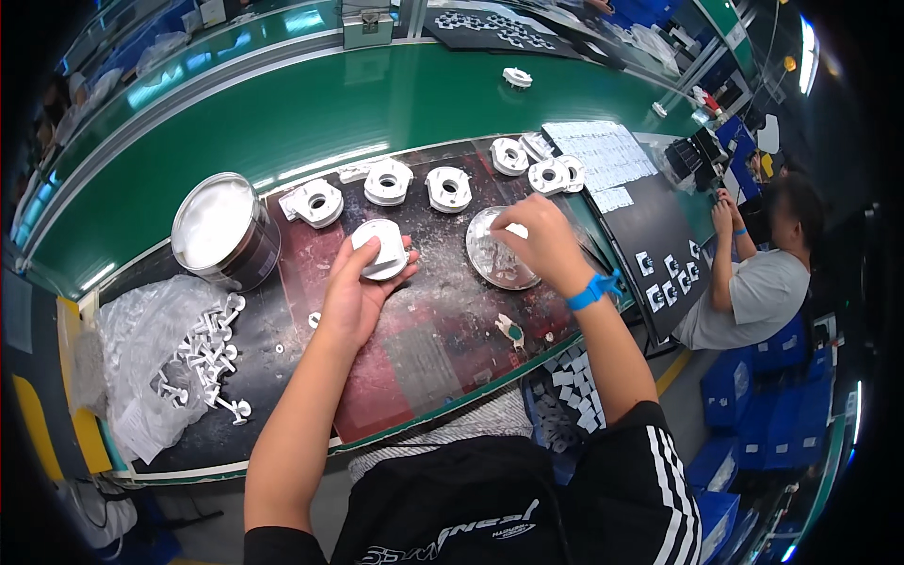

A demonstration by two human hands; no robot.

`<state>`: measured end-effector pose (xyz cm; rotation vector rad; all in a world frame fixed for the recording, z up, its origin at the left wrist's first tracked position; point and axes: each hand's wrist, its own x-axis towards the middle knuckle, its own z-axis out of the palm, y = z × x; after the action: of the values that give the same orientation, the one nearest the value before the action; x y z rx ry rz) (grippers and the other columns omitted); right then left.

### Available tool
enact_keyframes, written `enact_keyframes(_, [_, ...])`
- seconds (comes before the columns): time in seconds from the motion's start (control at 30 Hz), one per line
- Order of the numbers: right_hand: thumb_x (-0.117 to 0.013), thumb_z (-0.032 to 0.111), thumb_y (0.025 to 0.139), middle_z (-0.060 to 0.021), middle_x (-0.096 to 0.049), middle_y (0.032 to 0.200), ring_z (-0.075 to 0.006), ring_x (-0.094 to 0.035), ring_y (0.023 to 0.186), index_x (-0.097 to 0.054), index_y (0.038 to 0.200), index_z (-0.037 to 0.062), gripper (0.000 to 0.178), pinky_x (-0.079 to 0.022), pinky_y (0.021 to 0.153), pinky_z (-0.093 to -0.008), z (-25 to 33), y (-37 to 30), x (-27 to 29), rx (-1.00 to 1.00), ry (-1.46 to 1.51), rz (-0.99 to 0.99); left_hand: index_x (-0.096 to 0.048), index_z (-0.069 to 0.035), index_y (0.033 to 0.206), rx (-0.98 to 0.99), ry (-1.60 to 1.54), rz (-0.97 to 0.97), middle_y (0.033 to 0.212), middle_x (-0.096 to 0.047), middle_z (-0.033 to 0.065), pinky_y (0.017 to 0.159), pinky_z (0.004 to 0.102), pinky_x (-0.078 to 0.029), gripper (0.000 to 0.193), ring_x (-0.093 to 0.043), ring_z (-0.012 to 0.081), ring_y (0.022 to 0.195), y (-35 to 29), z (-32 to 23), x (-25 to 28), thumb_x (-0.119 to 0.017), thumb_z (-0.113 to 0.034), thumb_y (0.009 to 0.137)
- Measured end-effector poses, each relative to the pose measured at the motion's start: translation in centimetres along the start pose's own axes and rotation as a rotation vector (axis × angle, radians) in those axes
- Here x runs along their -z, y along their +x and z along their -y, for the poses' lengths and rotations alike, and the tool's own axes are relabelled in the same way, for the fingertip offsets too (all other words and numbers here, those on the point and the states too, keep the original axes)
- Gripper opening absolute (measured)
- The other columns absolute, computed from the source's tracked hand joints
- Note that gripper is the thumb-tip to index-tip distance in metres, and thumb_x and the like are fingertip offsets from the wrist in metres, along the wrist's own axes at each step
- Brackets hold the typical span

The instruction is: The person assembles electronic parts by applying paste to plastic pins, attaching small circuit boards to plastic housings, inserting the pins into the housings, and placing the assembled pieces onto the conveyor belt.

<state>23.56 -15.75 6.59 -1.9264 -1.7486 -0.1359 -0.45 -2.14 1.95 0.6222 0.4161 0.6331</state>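
Observation:
My left hand (353, 287) is closed round a white round plastic part (384, 247), its thumb lying on the upper face. Over a shallow round dish (490, 266) to the right, my right hand (544, 235) has its fingers pinched together. Something small and white shows by those fingertips, but I cannot tell what it is. Beyond my hands stands a row of white ring-shaped housings, among them one at the left (318, 204), one in the middle (387, 182) and another (448, 190) nearer the dish.
A large open tin of white material (224, 226) stands at the left. Below it, a clear plastic bag (155, 353) lies beside white stemmed parts (212, 353). A green conveyor belt (377, 113) runs behind the bench. At the right, a person (758, 282) works beside a black board (650, 240).

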Motion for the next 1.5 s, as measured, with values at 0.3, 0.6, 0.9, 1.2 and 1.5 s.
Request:
enact_keyframes(0.3, [-0.07,0.008,0.072,-0.0081,-0.066,0.074,-0.0304,-0.059,0.081,-0.068,0.075,0.0068,0.003,-0.048,0.077,-0.0406,-0.4,-0.8,0.4,-0.104,-0.114,0.081,-0.043,0.0,0.125,0.011,-0.008,-0.004,0.116,-0.06,0.0232,0.088,0.0441,-0.056,0.035,-0.064,0.0337,0.103,0.0,0.0,-0.4,-0.053,-0.017,0.097])
enact_keyframes(0.6, [-0.072,0.008,0.071,-0.0091,-0.066,0.075,-0.0298,-0.058,0.078,-0.068,0.075,0.0049,0.006,-0.046,0.072,-0.0404,-0.8,0.5,-1.5,-0.029,-0.08,0.014,-0.043,0.0,0.126,0.014,-0.023,0.0,0.116,-0.06,0.0232,0.088,0.044,-0.056,0.035,-0.064,0.0341,0.103,0.1,-0.1,0.1,-0.053,-0.016,0.096])
enact_keyframes(0.9, [-0.072,0.009,0.071,-0.0094,-0.066,0.075,-0.0294,-0.058,0.076,-0.068,0.076,0.0046,0.008,-0.046,0.07,-0.0398,-0.9,0.0,-0.8,-0.089,0.01,-0.048,-0.043,-0.001,0.126,0.01,-0.005,-0.002,0.116,-0.06,0.0228,0.088,0.0436,-0.056,0.035,-0.064,0.0335,0.103,0.2,0.1,0.1,-0.053,-0.017,0.096])
enact_keyframes(1.2, [-0.074,0.003,0.079,-0.0039,-0.069,0.082,-0.0124,-0.063,0.08,-0.067,0.104,0.0031,0.025,-0.047,0.073,-0.0273,2.9,-0.5,1.4,-0.396,0.639,-0.068,-0.041,0.0,0.127,0.013,-0.007,0.007,0.116,-0.06,0.0226,0.089,0.0431,-0.056,0.037,-0.064,0.0335,0.102,0.1,-0.1,-0.1,-0.054,-0.016,0.096])
enact_keyframes(1.5, [-0.066,0.005,0.089,-0.0084,-0.065,0.099,-0.0124,-0.059,0.089,-0.057,0.121,0.0031,0.033,-0.043,0.069,-0.0231,7.5,3.9,-3.6,-0.474,1.645,-0.117,-0.04,-0.003,0.13,0.044,0.081,0.078,0.113,-0.062,0.021,0.08,0.0407,-0.059,0.038,-0.067,0.033,0.098,-0.7,-0.3,-0.8,-0.051,-0.017,0.096])
